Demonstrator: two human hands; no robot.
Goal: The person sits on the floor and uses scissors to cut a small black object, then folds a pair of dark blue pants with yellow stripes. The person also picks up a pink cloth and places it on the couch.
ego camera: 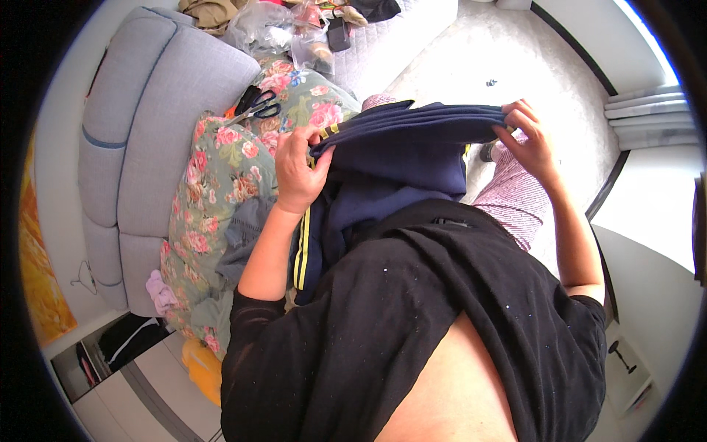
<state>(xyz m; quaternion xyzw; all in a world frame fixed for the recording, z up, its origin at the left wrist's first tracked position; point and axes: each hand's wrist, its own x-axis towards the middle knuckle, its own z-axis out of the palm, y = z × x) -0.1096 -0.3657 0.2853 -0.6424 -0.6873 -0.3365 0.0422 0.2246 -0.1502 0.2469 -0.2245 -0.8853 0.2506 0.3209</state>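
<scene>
A navy garment [409, 149] with yellow side stripes is stretched between my two hands above my lap. My left hand [302, 166] pinches one end of its gathered upper edge between thumb and fingers. At the opposite end, my right hand [527, 135] grips the same edge. The fabric along the top lies in several layered folds. Its lower part drapes over my lap, and a striped piece hangs down beside my left forearm. I cannot tell whether it is trousers or a jacket.
To the left, scissors [255, 108] with dark handles lie on a floral cover [243, 188] along a grey sofa back [160, 116]. A grey cloth [246, 226] is near my left forearm. Plastic bags [265, 33] and clutter lie ahead. A small dark object [491, 83] rests on the pale floor.
</scene>
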